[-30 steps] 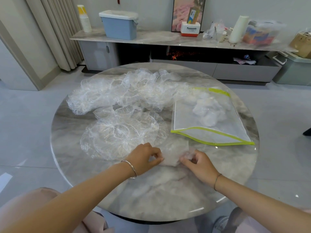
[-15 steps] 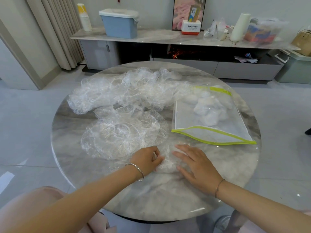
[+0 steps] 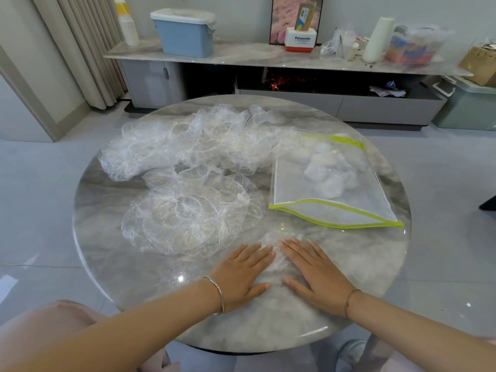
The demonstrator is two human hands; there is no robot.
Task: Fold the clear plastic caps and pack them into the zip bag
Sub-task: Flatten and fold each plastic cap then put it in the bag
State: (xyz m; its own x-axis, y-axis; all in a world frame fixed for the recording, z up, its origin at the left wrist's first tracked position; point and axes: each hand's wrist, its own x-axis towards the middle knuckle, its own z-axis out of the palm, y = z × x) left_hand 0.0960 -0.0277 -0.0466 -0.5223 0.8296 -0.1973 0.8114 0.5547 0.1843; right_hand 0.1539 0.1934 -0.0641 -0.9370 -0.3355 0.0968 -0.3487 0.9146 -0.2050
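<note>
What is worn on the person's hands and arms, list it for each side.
The left hand is bare and ungloved, with a thin silver bangle round its wrist. The right hand is bare too, with a thin dark cord bracelet at its wrist. Neither forearm shows a sleeve; no rings show.

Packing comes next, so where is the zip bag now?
Head view: the zip bag lies on the right half of the round table, just right of the spread clear cap, beyond the right hand.
</note>
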